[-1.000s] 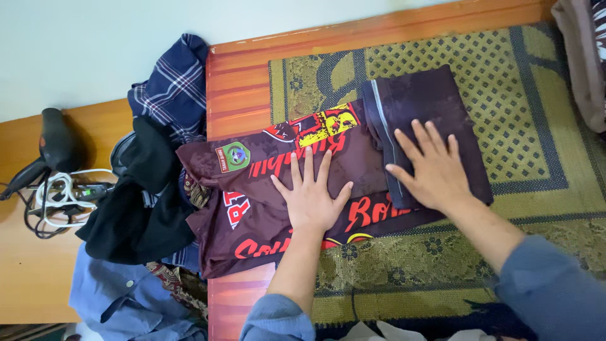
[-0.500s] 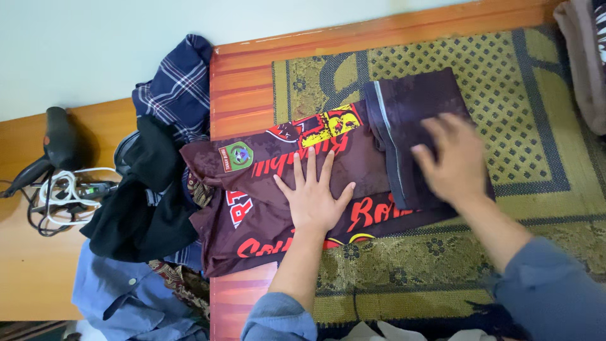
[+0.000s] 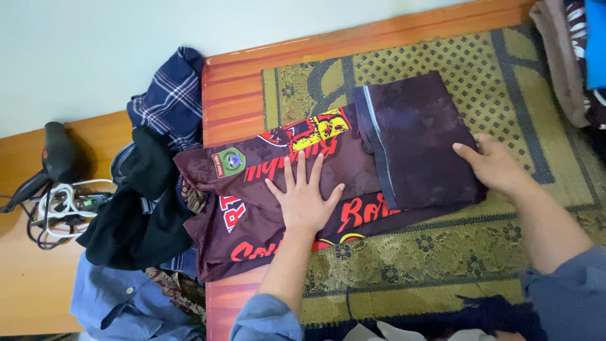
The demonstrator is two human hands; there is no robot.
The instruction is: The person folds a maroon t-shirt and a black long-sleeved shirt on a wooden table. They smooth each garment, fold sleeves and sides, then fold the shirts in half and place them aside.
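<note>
We note a dark maroon jersey point(image 3: 328, 183) with red and yellow lettering, lying partly folded on a green patterned mat point(image 3: 442, 252) over an orange wooden surface point(image 3: 230, 95); its folded-over end lies toward the right. Our left hand point(image 3: 306, 199) presses flat on its middle, fingers spread. Our right hand point(image 3: 495, 165) rests at the edge of the folded part, fingers loosely extended, gripping nothing. Left of the jersey: a heap of dark clothes point(image 3: 145, 208), a plaid cloth point(image 3: 170, 104), a hair dryer point(image 3: 57, 155), white cables point(image 3: 63, 205).

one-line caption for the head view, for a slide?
Left hand pressed flat on a dark printed jersey; right hand at its folded edge, on a patterned mat.
</note>
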